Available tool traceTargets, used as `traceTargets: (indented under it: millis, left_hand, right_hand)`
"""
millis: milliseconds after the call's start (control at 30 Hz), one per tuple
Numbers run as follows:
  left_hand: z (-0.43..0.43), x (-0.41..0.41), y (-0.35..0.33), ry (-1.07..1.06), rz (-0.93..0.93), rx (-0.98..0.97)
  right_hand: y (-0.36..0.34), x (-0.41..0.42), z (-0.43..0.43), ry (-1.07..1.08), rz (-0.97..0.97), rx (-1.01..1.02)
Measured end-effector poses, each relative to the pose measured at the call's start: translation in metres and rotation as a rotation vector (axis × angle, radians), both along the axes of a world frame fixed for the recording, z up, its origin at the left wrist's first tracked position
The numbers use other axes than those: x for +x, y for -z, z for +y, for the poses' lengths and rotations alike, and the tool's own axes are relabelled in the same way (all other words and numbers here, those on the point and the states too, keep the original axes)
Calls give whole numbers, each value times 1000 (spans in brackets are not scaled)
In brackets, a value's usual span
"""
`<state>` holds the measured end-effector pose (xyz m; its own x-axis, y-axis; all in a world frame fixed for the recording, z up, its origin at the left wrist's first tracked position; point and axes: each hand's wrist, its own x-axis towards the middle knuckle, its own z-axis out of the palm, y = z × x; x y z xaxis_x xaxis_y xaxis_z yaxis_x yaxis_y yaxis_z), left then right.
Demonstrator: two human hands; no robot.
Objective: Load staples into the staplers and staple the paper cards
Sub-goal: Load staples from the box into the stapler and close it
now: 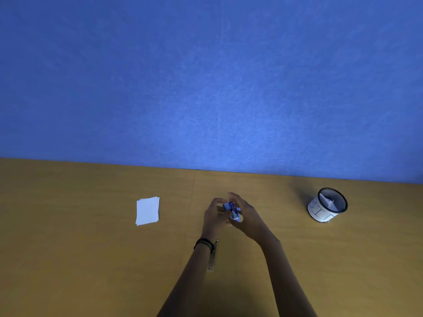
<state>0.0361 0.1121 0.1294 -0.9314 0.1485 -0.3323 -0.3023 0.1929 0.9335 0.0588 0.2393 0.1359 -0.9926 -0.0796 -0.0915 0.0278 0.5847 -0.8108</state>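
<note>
My feed is dim and soft. Beyond the left hand and right hand, the wall is brightest in a patch just above the far edge of the desk and darkens towards the corners. Nearer me than the hands, heavy shadow pools on the desk under the forearms. Right of the right hand, the mesh cup throws a blurred shadow to its left, so the light comes from the right. Left of the left hand, the paper cards are washed-out white with little detail. Both hands look smeared, and the blue and white item between them is out of focus. The desk's far edge runs slanted and slightly bowed.
</note>
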Motion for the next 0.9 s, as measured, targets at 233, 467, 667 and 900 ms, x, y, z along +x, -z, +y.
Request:
traceTargets:
  millis: [233, 467, 667, 900]
  left_hand:
    - [-3, 0, -16, -201, 18, 188]
    - [3, 0, -23, -295, 46, 273]
    - [4, 0, -29, -375, -1, 391]
    - [-2, -6, -32, -373, -13, 445]
  right_hand:
    - [-4, 4, -7, 178, 125, -132]
    - [-9, 7, -13, 273, 250, -176]
    - [-12, 9, -21, 337, 332, -190]
    - [-15, 8, -24, 330, 356, -172]
